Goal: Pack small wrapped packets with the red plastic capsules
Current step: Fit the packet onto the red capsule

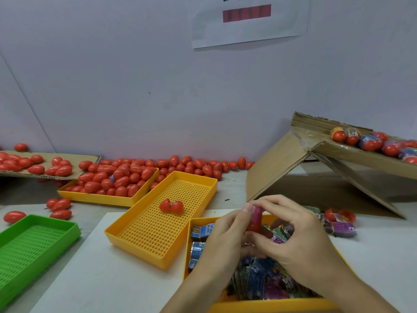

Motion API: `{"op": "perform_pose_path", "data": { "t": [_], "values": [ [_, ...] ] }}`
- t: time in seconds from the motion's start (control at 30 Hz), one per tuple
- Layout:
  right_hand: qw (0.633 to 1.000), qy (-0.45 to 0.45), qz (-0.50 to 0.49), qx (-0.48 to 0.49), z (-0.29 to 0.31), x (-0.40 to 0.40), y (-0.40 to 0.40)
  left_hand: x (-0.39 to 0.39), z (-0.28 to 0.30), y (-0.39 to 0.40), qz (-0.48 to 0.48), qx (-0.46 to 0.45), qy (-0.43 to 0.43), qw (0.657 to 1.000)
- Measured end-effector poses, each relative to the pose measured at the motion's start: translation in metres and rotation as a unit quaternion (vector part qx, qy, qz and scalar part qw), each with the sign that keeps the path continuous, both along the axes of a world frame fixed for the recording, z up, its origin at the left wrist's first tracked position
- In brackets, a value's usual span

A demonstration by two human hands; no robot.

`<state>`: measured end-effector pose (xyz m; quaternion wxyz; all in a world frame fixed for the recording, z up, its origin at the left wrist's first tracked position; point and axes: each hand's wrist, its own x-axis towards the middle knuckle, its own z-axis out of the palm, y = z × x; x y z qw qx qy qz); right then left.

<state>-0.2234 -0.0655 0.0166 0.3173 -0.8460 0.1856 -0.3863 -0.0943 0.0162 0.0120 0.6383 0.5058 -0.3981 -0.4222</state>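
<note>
Both hands meet above a yellow tray (270,304) full of small wrapped packets (259,283). My left hand (223,240) and my right hand (293,236) together grip a red capsule (253,225) with a pink packet (257,213) sticking out of its top. An opened red capsule (171,206) lies in the middle yellow perforated tray (158,251). Several shut red capsules (117,177) fill another yellow tray (99,197) at the back left.
A green perforated tray (33,245) sits at the left. Loose red capsules (194,164) line the wall and cover a flat cardboard sheet (90,158). A sloped cardboard box flap (273,168) at the right carries packed capsules (370,141). Purple packets (340,228) lie beside it.
</note>
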Motion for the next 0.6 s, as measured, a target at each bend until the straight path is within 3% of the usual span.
{"op": "perform_pose_path", "data": {
  "t": [0.27, 0.6],
  "values": [
    [1.000, -0.002, 0.002, 0.025, -0.0031, -0.0023, -0.0030, -0.0035, -0.0001, 0.0006, -0.026, 0.012, 0.025, 0.999],
    [1.000, 0.008, -0.008, 0.003, -0.0023, -0.0003, -0.0014, -0.0013, -0.0060, -0.0025, -0.015, 0.013, -0.029, 0.999]
  ]
}}
